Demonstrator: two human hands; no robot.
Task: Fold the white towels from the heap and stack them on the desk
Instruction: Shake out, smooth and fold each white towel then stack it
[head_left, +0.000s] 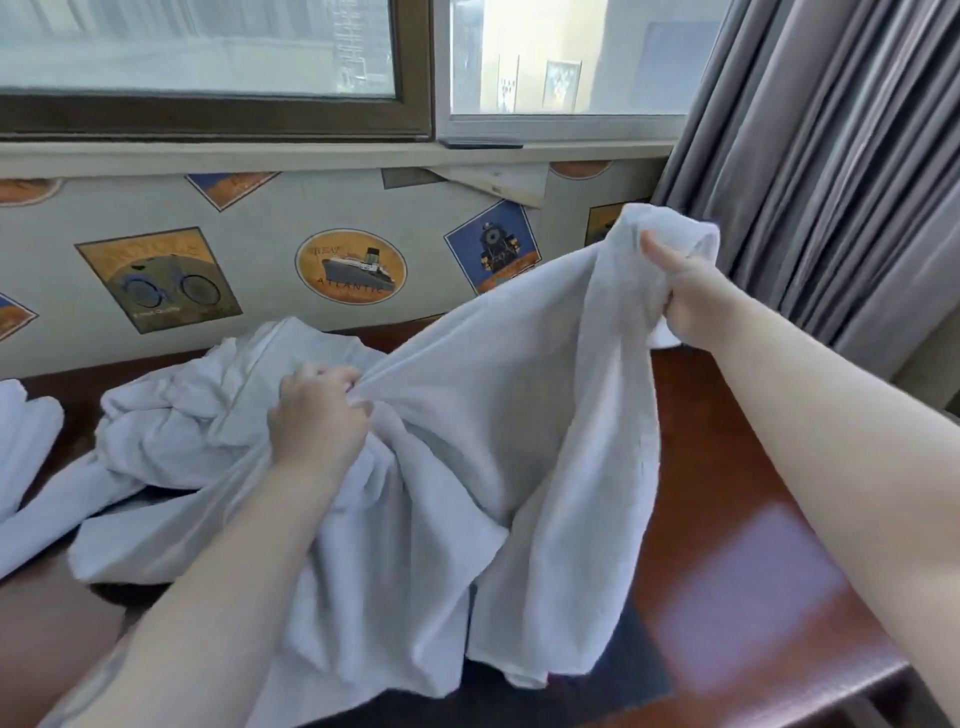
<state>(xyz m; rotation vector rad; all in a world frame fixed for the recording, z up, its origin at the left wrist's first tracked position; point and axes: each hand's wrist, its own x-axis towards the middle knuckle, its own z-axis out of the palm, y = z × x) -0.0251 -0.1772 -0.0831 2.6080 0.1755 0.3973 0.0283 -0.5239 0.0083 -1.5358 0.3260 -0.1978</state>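
A large white towel (498, 405) is stretched in the air between my two hands over the dark wooden desk (737, 519). My right hand (685, 296) grips one bunched end of it, raised at the right near the curtain. My left hand (317, 410) grips the towel's upper edge lower down, near the middle. The rest of the towel hangs down and drapes over the desk's front. Behind my left hand lies the crumpled heap of white towels (197, 415) on the desk.
More white cloth (26, 441) lies at the far left edge. A wall with picture wallpaper (348, 265) and a window sill bound the desk at the back. Grey curtains (831, 156) hang at the right. A dark mat (639, 670) lies under the hanging towel.
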